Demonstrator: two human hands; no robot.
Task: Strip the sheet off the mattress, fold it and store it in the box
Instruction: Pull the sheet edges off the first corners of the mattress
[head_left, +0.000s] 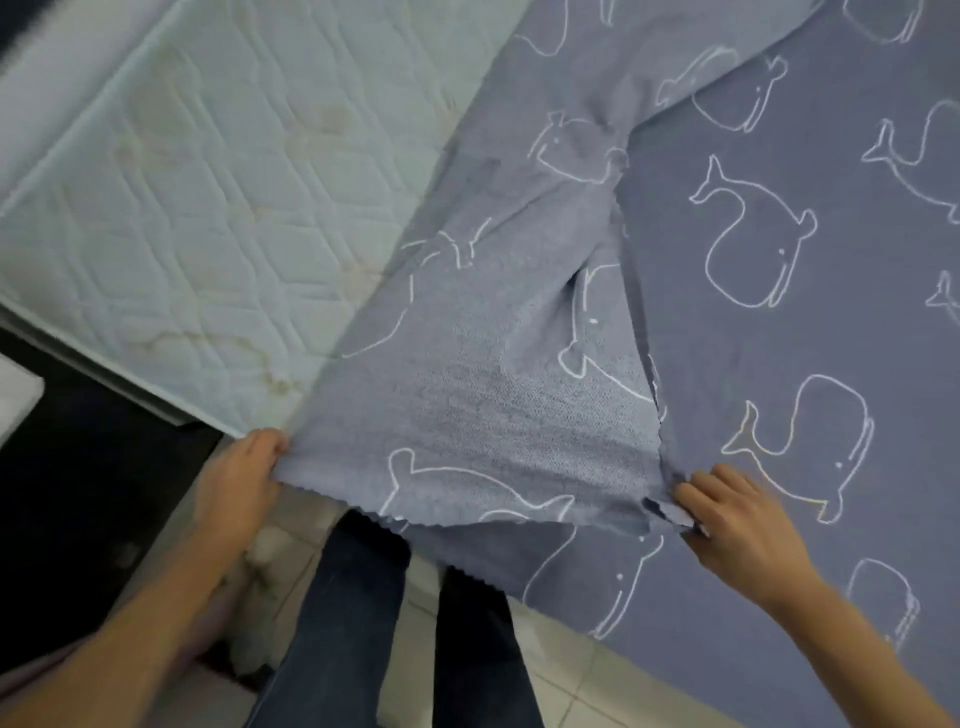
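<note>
Even, soft light; motion-blurred edges

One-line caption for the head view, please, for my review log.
The left hand and right hand pinch the edge of the whale-print sheet, folded back off the bare quilted mattress.

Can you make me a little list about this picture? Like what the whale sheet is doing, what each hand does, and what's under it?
sheet: blue-grey with white whale outlines, one part pulled back and lying over the rest
mattress: white, quilted, bare on the left; the sheet covers it on the right
left hand: grips the sheet's near edge
right hand: pinches the same edge, where the cloth bunches
floor: pale tiles
legs: the person's own, in dark trousers, standing by the bed
</note>
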